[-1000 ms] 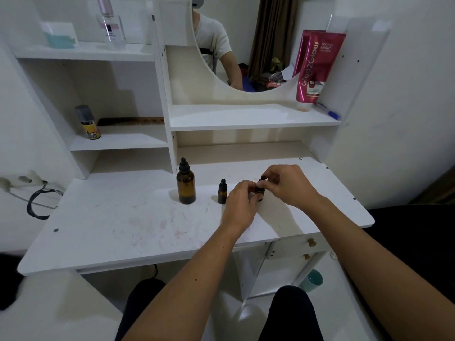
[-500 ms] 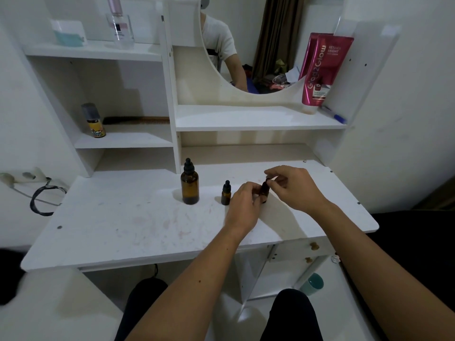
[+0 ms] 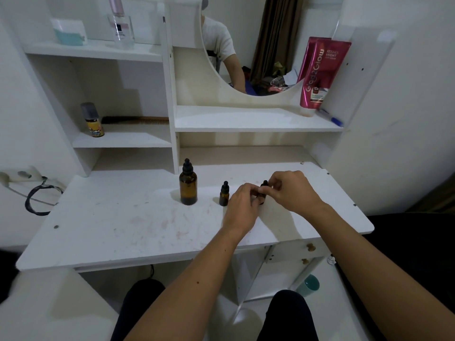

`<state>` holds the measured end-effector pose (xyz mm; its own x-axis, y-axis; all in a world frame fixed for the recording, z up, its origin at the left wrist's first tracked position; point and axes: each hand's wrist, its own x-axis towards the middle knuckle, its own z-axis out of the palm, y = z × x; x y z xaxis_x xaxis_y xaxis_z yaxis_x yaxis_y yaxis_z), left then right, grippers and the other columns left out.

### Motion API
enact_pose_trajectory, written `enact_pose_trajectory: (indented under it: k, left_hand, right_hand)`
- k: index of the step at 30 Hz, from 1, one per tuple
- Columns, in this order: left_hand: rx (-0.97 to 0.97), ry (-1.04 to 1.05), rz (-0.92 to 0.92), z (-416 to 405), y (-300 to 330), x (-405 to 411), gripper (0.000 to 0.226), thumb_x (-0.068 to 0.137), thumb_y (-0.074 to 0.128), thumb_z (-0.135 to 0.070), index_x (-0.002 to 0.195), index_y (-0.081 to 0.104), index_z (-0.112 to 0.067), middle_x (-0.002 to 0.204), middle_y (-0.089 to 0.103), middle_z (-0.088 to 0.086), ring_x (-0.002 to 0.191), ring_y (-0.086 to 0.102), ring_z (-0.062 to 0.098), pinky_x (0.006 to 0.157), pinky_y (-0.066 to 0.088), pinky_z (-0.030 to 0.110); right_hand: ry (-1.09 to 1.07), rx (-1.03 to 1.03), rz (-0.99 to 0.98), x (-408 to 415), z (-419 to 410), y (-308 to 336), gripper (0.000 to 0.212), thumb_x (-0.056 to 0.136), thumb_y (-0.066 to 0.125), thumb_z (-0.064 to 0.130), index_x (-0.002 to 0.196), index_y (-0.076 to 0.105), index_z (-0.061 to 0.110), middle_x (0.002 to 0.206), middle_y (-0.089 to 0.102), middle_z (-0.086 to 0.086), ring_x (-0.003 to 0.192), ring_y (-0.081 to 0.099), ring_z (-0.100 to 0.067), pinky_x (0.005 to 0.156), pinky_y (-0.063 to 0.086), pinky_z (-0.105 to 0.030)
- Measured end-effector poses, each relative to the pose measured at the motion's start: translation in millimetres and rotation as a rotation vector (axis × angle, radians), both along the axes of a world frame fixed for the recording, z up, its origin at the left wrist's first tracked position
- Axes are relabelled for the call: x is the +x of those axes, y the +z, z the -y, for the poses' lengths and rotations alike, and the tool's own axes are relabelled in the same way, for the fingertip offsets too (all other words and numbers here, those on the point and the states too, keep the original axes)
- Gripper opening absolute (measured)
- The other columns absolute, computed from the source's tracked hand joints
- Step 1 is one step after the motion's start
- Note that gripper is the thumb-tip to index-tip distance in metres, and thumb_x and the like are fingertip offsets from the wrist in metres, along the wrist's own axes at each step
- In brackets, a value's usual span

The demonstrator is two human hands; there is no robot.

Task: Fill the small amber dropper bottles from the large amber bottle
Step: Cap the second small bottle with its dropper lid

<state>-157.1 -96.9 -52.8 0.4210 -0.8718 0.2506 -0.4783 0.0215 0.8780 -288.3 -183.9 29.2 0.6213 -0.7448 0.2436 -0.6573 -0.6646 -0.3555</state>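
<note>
**Gripping a small dropper bottle on the desktop**

Desktop (image 3: 103, 227): bare surface spreads toward 9 o'clock, front edge at 6. Large amber bottle (image 3: 188, 187) stands capped, apart from a free small dropper bottle (image 3: 224, 195) at its 3 o'clock. Left hand (image 3: 242, 205) grasps the second small bottle (image 3: 262, 193); right hand (image 3: 291, 190) pinches its cap.

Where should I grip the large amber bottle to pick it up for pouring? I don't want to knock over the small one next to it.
Probably grip the large bottle round its straight amber body, below the shoulder, coming from its left. It stands upright, the black dropper cap is narrow and tapered, and the free small bottle stands close on its right, while the desk to its left is open.
</note>
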Motion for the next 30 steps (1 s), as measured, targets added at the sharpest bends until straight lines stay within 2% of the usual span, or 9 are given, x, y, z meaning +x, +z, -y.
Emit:
enact_pose_trajectory:
  k: [2, 6, 8, 11, 14, 16, 18, 23, 30]
  left_hand:
    - [-0.002, 0.007, 0.015, 1, -3, 1, 0.021, 0.101, 0.055, -0.009, 0.114, 0.061, -0.024, 0.114, 0.066, -0.009, 0.107, 0.062, 0.004, 0.093, 0.055, 0.029]
    - [0.005, 0.009, -0.006, 1, 0, 0, 0.016, 0.102, 0.06, -0.017, 0.117, 0.062, -0.021, 0.116, 0.065, -0.009, 0.108, 0.06, 0.003, 0.092, 0.052, 0.022]
    - [0.003, 0.008, -0.012, 0, 0, 0, 0.014, 0.101, 0.06, -0.018, 0.115, 0.062, -0.021, 0.115, 0.065, -0.009, 0.107, 0.06, 0.003, 0.092, 0.051, 0.022]
    - [0.0, 0.005, -0.003, 1, -2, 1, 0.017, 0.101, 0.056, -0.012, 0.115, 0.062, -0.021, 0.115, 0.066, -0.008, 0.107, 0.06, 0.002, 0.093, 0.052, 0.023]
    - [0.007, 0.012, 0.012, 1, -3, 1, 0.018, 0.102, 0.056, -0.013, 0.118, 0.061, -0.02, 0.118, 0.065, -0.007, 0.109, 0.06, 0.005, 0.094, 0.053, 0.025]
    - [0.014, 0.011, 0.021, 2, -4, 1, 0.018, 0.102, 0.057, -0.014, 0.118, 0.061, -0.021, 0.118, 0.065, -0.007, 0.109, 0.061, 0.006, 0.095, 0.054, 0.027]
    - [0.017, 0.012, 0.024, 4, -5, 1, 0.017, 0.102, 0.056, -0.014, 0.116, 0.061, -0.022, 0.116, 0.065, -0.008, 0.107, 0.062, 0.006, 0.094, 0.055, 0.03]
    - [0.026, 0.026, 0.044, 6, -6, 0, 0.014, 0.101, 0.055, -0.014, 0.111, 0.061, -0.023, 0.112, 0.065, -0.01, 0.105, 0.062, 0.007, 0.091, 0.056, 0.034]
    - [0.025, 0.02, 0.025, 6, -6, -1, 0.014, 0.1, 0.058, -0.016, 0.11, 0.061, -0.024, 0.111, 0.064, -0.011, 0.104, 0.063, 0.006, 0.092, 0.057, 0.035]
  right_hand:
    - [-0.024, -0.05, -0.026, 0, 0, -1, 0.037, 0.092, 0.069, 0.056, 0.092, 0.076, 0.02, 0.075, 0.069, 0.011, 0.071, 0.063, -0.008, 0.072, 0.055, -0.029]
    - [0.113, 0.014, 0.047, -3, -3, -1, 0.022, 0.099, 0.068, 0.023, 0.119, 0.075, 0.018, 0.108, 0.077, 0.005, 0.085, 0.069, -0.009, 0.087, 0.058, -0.031]
    - [0.104, 0.015, 0.024, 0, -3, -2, 0.016, 0.098, 0.07, 0.022, 0.112, 0.077, 0.018, 0.101, 0.077, 0.004, 0.084, 0.068, -0.01, 0.086, 0.058, -0.032]
    - [0.053, 0.016, -0.019, 3, 1, 1, 0.018, 0.096, 0.072, 0.034, 0.107, 0.076, 0.02, 0.092, 0.076, 0.005, 0.082, 0.068, -0.011, 0.082, 0.059, -0.033]
    - [0.121, 0.05, -0.027, 1, 3, 4, 0.024, 0.097, 0.071, 0.025, 0.121, 0.074, 0.02, 0.108, 0.074, 0.007, 0.087, 0.068, -0.011, 0.086, 0.057, -0.028]
    - [0.173, 0.05, -0.029, 0, 2, 3, 0.028, 0.098, 0.07, 0.013, 0.125, 0.073, 0.019, 0.115, 0.073, 0.006, 0.091, 0.068, -0.011, 0.085, 0.052, -0.019]
    - [0.165, 0.041, -0.035, 1, 3, 1, 0.024, 0.097, 0.068, 0.008, 0.118, 0.075, 0.017, 0.114, 0.074, 0.004, 0.091, 0.068, -0.012, 0.084, 0.05, -0.017]
    - [0.118, -0.003, -0.068, 8, 5, 0, 0.013, 0.096, 0.07, 0.015, 0.108, 0.076, 0.016, 0.106, 0.074, 0.001, 0.096, 0.067, -0.018, 0.09, 0.056, -0.033]
    - [0.036, -0.038, 0.073, 6, -3, -18, 0.011, 0.096, 0.072, 0.023, 0.099, 0.074, 0.013, 0.091, 0.075, 0.002, 0.082, 0.069, -0.017, 0.079, 0.059, -0.037]
